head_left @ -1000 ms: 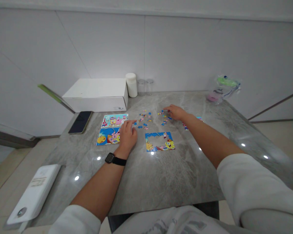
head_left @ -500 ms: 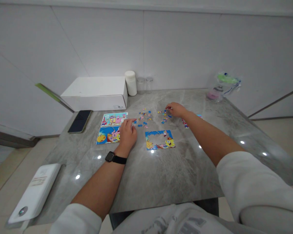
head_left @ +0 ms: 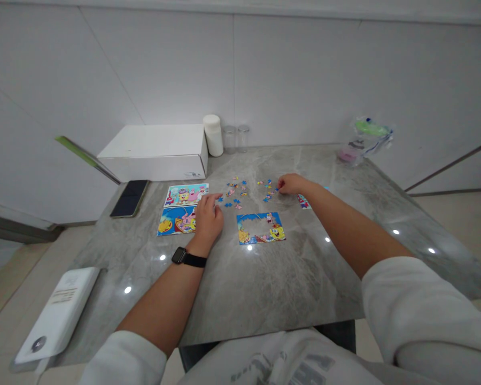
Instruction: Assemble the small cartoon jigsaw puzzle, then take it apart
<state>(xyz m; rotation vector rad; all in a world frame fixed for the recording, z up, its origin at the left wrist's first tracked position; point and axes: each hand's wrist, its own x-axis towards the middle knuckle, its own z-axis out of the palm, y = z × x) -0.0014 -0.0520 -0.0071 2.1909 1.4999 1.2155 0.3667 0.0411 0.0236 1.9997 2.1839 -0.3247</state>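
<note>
My left hand (head_left: pixel 209 218) rests over the right side of two printed picture sheets, index finger stretched toward loose puzzle pieces. The upper sheet (head_left: pixel 176 195) is light blue with cartoon figures; the lower one (head_left: pixel 170 222) is dark blue and partly under the hand. At the right edge of another cluster of loose puzzle pieces (head_left: pixel 269 184), my right hand (head_left: pixel 292 184) has its fingers pinched together at a small blue puzzle piece (head_left: pixel 276 190). Between the forearms lies a partly assembled jigsaw puzzle (head_left: pixel 278 233), its border joined around an open middle. More loose pieces (head_left: pixel 231 191) lie scattered near my left fingertips.
A white box (head_left: pixel 156 167), a white bottle (head_left: pixel 213 136) and two clear jars (head_left: pixel 242 140) stand along the wall. On the left are a phone (head_left: pixel 130 199) and a white device (head_left: pixel 60 310). A plastic bag (head_left: pixel 364 140) sits back right; a colourful sheet (head_left: pixel 303 201) is partly behind my right forearm.
My right hand has shifted slightly right and toward me, from the far side of the right-hand pieces to their right edge. The left hand stays put.
</note>
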